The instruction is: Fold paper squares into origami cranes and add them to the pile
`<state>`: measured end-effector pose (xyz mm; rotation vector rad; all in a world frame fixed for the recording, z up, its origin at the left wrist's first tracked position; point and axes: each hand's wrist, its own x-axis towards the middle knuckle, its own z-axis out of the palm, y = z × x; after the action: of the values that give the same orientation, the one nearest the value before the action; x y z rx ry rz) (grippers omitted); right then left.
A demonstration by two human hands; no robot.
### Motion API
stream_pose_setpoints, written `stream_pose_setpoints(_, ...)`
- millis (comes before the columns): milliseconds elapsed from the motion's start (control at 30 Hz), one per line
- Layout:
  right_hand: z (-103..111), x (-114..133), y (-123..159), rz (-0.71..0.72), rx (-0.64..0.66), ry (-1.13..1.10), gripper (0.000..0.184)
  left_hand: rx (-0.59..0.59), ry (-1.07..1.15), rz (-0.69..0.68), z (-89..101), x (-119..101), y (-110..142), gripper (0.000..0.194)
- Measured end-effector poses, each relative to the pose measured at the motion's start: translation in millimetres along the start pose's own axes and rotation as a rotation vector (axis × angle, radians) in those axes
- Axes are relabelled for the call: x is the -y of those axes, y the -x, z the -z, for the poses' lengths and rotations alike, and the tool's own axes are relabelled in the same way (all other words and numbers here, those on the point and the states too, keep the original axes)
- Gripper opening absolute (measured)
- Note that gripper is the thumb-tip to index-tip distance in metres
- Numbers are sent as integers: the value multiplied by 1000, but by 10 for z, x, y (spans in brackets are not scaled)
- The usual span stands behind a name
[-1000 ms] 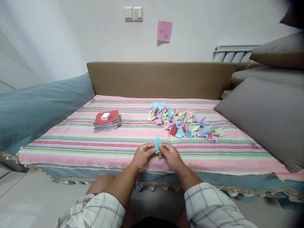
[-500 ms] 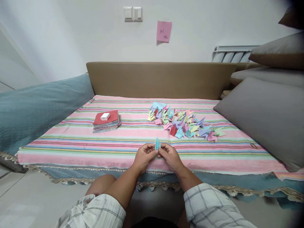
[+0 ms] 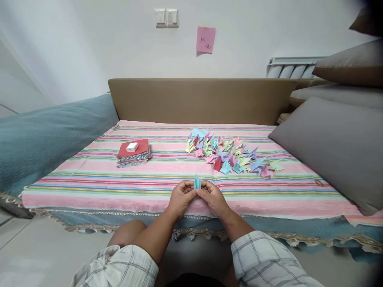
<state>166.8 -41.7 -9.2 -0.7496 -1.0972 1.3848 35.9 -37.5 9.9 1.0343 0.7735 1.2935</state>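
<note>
Between my two hands is a small folded piece of light-blue paper (image 3: 197,182), narrow and pointed at the top. My left hand (image 3: 181,197) pinches its left side, thumb in front and fingers behind. From the other side my right hand (image 3: 214,197) pinches it too, and the two thumb tips meet at its lower end. Beyond my hands, to the right, lies a heap of folded paper cranes (image 3: 230,153) in many colours. A stack of square paper sheets (image 3: 133,160) with a red top sheet sits to the left, with a small white box-shaped object (image 3: 132,147) on it.
A striped pink cloth (image 3: 89,179) covers the sofa seat. Grey cushions (image 3: 329,151) are piled at the right, and a blue-covered armrest (image 3: 60,131) is at the left. A brown backrest (image 3: 194,99) runs behind. A small brown loop (image 3: 319,182) lies near the cushion.
The folded light-blue paper has turned between my fingers and shows a broader face. My right thumb has shifted slightly left across its lower end.
</note>
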Motion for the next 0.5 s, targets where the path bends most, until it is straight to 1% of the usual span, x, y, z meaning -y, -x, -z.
stream_pose_setpoints(67, 1, -3, -2, 4, -15, 19, 28, 6, -12, -1, -2, 3, -5, 33)
stream_pose_setpoints(200, 24, -27, -19, -44, -50, -11, 28, 47, -34, 32, -4, -7, -8, 35)
stream_pose_setpoints(300, 41, -43, -30, -55, -42, -30, 27, 17, -31, 29, -6, -18, -5, 32)
stream_pose_setpoints(500, 27, -18, -22, -21, -47, 61, 31, -13, 4, 43, -23, -36, 0, 27)
